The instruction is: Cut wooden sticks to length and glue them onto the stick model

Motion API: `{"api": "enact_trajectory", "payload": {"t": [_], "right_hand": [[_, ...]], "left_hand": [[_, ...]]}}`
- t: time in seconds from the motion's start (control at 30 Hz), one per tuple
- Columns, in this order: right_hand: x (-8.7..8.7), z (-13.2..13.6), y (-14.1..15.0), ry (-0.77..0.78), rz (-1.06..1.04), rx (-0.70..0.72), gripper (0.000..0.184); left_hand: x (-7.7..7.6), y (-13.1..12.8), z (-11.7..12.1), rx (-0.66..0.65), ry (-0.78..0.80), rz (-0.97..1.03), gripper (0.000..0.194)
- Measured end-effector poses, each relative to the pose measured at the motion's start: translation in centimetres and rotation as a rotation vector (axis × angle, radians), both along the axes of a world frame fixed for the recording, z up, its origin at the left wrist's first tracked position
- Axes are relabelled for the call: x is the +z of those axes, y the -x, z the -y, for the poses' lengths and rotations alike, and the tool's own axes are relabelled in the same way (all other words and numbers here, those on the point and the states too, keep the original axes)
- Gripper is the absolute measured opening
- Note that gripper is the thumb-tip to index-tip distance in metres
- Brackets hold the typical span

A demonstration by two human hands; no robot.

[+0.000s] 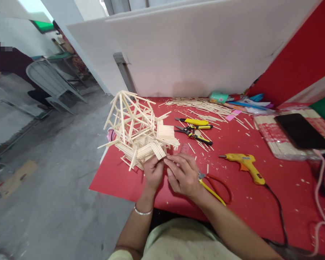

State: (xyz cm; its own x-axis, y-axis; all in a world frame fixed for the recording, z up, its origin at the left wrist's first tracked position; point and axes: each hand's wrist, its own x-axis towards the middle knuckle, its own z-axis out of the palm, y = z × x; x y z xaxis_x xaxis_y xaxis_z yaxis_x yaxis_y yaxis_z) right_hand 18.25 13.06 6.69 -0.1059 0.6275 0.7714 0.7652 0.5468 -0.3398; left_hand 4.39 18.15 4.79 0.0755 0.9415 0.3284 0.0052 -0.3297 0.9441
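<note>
A model built of thin wooden sticks (131,115), with an open, pointed roof frame, stands at the left edge of the red table. On its near side a small panel of sticks laid side by side (157,150) slants down toward my hands. My left hand (154,172) is closed at the lower end of this panel, thumb up against it. My right hand (182,174) has its thumb and index fingertip pinched together at the panel's corner, touching the left hand. Whatever is between those fingertips is too small or hidden to make out. Another flat stick panel (166,130) lies behind.
Right of the model lie a yellow cutter knife (196,121), black-yellow pliers (196,134) and loose sticks (197,106). Red-and-yellow-handled pliers (216,187) lie beside my right wrist. A corded yellow glue gun (242,164) and a phone (303,130) on packed sticks are farther right. A white board (189,50) stands behind.
</note>
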Motion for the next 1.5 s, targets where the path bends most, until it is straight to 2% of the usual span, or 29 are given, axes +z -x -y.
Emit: {"api": "enact_trajectory", "payload": {"t": [1.5], "right_hand": [[-0.24, 0.04, 0.01, 0.025, 0.0, 0.025, 0.048]], "left_hand": [[0.0, 0.06, -0.04, -0.001, -0.058, -0.032, 0.024]]}}
